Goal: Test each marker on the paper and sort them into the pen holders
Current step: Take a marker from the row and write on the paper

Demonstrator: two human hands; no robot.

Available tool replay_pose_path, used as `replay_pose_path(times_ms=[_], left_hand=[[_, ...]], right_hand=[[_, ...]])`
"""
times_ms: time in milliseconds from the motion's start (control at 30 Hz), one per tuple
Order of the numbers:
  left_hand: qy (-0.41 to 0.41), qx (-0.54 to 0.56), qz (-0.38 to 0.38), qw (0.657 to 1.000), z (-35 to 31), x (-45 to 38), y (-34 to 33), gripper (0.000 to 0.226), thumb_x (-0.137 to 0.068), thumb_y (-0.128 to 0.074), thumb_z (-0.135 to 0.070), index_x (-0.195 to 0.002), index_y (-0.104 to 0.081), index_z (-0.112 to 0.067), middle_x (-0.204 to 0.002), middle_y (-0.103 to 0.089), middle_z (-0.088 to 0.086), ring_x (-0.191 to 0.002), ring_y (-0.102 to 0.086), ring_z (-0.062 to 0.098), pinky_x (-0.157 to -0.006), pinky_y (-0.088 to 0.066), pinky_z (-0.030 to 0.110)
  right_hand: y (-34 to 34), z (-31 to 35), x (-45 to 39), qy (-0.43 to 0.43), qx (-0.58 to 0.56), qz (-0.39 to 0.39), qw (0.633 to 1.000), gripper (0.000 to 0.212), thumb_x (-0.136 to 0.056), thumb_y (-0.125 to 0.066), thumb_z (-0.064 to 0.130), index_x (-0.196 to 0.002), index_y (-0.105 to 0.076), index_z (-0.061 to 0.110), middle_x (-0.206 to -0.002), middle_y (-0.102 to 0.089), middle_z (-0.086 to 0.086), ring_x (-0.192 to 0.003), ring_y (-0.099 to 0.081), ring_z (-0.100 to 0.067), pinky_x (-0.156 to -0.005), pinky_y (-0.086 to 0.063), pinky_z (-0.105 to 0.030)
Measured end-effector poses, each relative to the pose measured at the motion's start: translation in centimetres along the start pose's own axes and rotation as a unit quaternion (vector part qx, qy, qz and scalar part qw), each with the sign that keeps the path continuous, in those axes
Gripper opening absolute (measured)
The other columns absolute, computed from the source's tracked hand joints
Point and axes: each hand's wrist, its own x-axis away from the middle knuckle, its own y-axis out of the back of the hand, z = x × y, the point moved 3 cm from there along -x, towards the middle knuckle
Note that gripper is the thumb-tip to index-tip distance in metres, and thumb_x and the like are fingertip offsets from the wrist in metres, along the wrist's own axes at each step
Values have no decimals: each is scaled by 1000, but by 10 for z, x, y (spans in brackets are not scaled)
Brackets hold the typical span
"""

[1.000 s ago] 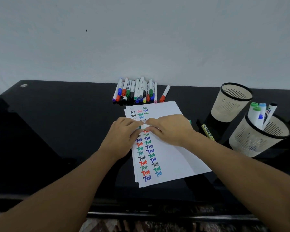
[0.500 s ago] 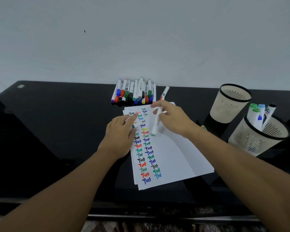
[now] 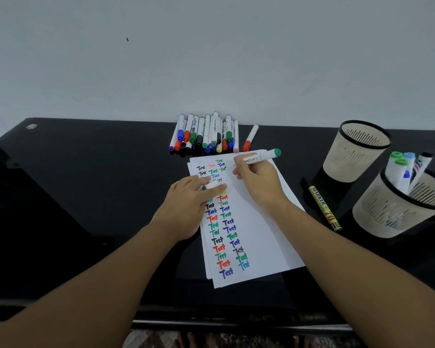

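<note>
Paper point(image 3: 256, 237) lies mid-table point(image 3: 86, 197); marker row point(image 3: 206, 134) behind it. Two holders point(image 3: 357, 149) stand right, the nearer holder point(image 3: 397, 212) containing markers point(image 3: 402, 169). One marker point(image 3: 324, 208) lies between paper and holders

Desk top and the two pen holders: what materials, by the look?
Desk top: probably black glass or gloss lacquer; it mirrors the marker row and the holders. Empty pen holder and the pen holder with markers: look like matte beige moulded plastic with slotted walls and black rims.
</note>
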Motion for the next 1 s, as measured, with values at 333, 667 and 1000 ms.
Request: replay_pose_path(times_ms=[333, 667, 1000], left_hand=[[18, 54, -46, 997, -1, 0, 0, 42, -102, -45, -38, -142, -57, -34, -150, -52, -3, -142, -40, 20, -116, -34, 49], [33, 69, -58, 995, -5, 0, 3, 39, -103, -52, -37, -140, -60, -30, -150, -52, -2, -142, -40, 19, -119, -31, 42], [37, 68, -52, 996, -5, 1, 4, 39, -103, -52, -39, -141, -59, -32, -150, -52, -3, -142, -40, 18, -118, -30, 41]], right_hand=[[-5, -4, -3, -7, 63, 34, 997, 32, -104, -56, 45, -112, -70, 17, -101, -71, 8, -97, -65, -9, -89, -54, -35], [-9, -2, -2, -9, 87, 61, 994, 33, -104, -54, 46, -118, -65, 18, -111, -71, 5, -101, -66, -12, -93, -58, -45], [-10, -2, -2, -14, 99, 62, 993, 33, -104, -54, 45, -119, -66, 18, -111, -71, 2, -100, -66, -13, -93, -58, -44]])
